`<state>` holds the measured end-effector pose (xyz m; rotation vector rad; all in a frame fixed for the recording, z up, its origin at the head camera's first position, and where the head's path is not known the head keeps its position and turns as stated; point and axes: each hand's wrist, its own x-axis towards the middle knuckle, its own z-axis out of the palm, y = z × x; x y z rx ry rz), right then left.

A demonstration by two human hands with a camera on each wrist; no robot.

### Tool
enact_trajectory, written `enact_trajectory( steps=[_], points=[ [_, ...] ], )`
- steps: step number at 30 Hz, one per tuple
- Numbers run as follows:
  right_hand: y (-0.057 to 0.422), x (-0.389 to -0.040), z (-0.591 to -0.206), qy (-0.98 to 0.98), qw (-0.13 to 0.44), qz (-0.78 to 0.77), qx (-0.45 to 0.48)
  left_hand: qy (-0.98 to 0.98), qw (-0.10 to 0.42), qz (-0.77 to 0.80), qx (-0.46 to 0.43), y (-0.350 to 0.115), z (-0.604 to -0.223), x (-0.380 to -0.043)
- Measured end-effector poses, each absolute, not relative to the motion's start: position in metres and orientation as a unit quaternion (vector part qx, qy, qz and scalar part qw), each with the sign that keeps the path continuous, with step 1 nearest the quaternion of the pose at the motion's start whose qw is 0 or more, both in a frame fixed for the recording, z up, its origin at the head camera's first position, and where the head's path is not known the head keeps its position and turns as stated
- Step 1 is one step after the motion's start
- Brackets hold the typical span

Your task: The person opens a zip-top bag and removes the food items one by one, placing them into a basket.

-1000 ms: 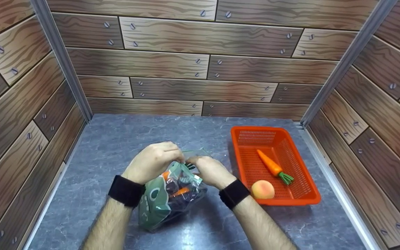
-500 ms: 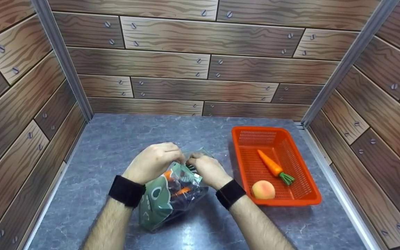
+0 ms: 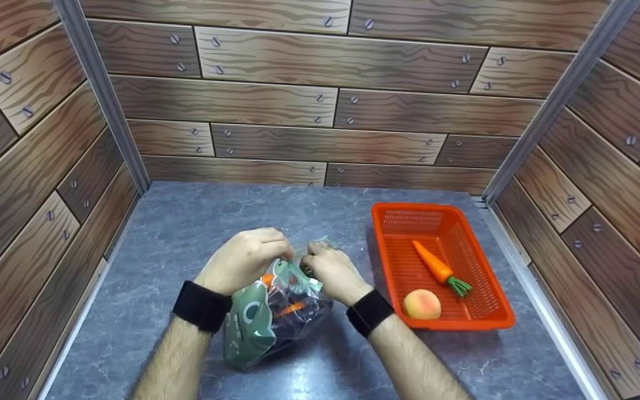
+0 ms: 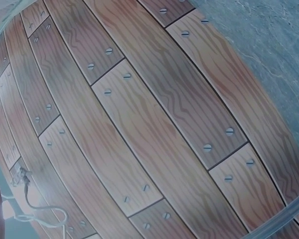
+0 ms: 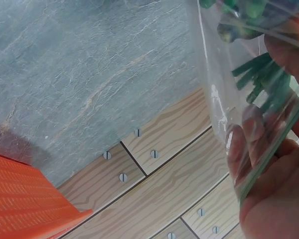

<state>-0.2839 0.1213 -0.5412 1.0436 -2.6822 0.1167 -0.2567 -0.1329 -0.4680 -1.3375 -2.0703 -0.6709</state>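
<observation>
A clear zip bag (image 3: 253, 328) with a green printed front stands on the table and bulges with vegetables. Orange carrot (image 3: 291, 308) parts and dark shapes show through its plastic. My left hand (image 3: 250, 255) pinches the bag's top edge; its fingertips are partly hidden. At the bag's mouth is my right hand (image 3: 335, 270), its fingers inside. Through the plastic in the right wrist view, green leaves (image 5: 264, 79) lie between its thumb and fingers (image 5: 236, 149). Whether it grips them is unclear. The left wrist view shows no hand.
Right of the bag, an orange-red plastic basket (image 3: 378, 244) holds a carrot (image 3: 434, 262) and a peach (image 3: 422, 304). Wood-patterned walls (image 3: 275, 103) enclose the grey marbled table (image 3: 186, 222) at the back and both sides.
My right hand's fingers have shifted slightly up and back at the bag's mouth, their knuckles now more raised. My left hand keeps its place on the bag's edge.
</observation>
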Motion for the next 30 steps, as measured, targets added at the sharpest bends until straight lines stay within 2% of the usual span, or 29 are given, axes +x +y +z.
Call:
enact_trajectory(
  steps=[15,30],
  points=[
    [0.136,-0.280,-0.518,-0.929,0.089,0.102,0.343,-0.773,0.288,-0.264,-0.499,-0.133,-0.468,-0.255],
    [0.169,-0.269,-0.484,-0.907,0.132,0.146,0.372,-0.773,0.285,-0.265,-0.501,-0.129,-0.466,-0.256]
  ],
)
